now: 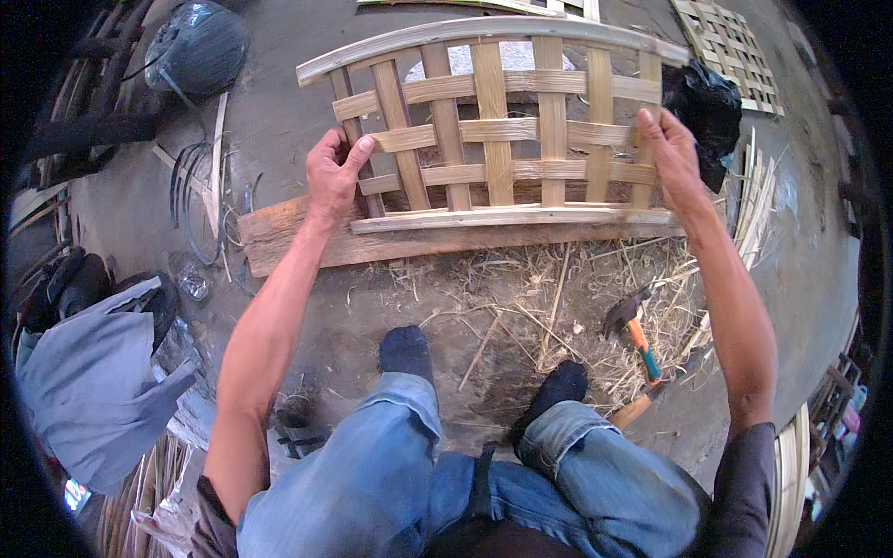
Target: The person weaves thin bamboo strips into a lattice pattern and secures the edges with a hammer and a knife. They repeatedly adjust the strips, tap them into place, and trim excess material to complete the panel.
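Both my hands hold up a woven bamboo panel point(499, 130), its flat strips crossing in an open lattice between a long rail at the top and another at the bottom. My left hand point(337, 172) grips the panel's left side, thumb in front on the strips. At the right side, my right hand point(674, 153) grips the edge strip, thumb on the front and fingers mostly behind. Under and behind the panel's lower rail lies a wooden plank point(298, 244) on the ground.
A hammer point(638, 337) with an orange and green handle lies among bamboo shavings point(558, 279). Another woven panel point(730, 51) lies at the far right, near a black plastic bag point(702, 102). At left are coiled strapping point(191, 200), a wrapped roll point(198, 46) and grey cloth point(102, 381).
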Available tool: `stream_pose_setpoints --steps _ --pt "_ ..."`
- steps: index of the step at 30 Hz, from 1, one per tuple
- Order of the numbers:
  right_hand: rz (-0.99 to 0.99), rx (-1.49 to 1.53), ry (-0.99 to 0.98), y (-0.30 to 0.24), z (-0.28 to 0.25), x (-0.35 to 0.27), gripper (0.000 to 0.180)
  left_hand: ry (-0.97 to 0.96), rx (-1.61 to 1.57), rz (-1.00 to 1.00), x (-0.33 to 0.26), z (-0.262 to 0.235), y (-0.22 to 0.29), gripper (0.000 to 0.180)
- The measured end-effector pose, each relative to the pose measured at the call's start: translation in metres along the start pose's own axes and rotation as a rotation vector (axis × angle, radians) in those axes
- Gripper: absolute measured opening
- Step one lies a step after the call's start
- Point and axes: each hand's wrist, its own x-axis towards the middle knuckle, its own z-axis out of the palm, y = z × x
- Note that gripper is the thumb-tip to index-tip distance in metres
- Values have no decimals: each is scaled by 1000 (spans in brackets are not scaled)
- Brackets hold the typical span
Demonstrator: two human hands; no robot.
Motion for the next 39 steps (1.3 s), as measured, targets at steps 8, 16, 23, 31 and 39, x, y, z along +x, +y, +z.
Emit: stream_pose_setpoints --steps 8,16,23,31,39 --pt "-108 -147 36 -44 -9 -56 34 -102 -8 23 -21 -20 19 34" --pt "-56 -221 4 -20 1 -11 35 -94 215 -87 -2 -7 4 37" --pt "124 -2 -113 22 1 11 34 15 25 28 -10 6 10 37" --pt "-112 -128 53 -51 18 -37 34 26 -208 -5 -10 4 3 31" --pt "-150 -54 152 -71 21 -75 34 152 -237 103 -7 6 7 25"
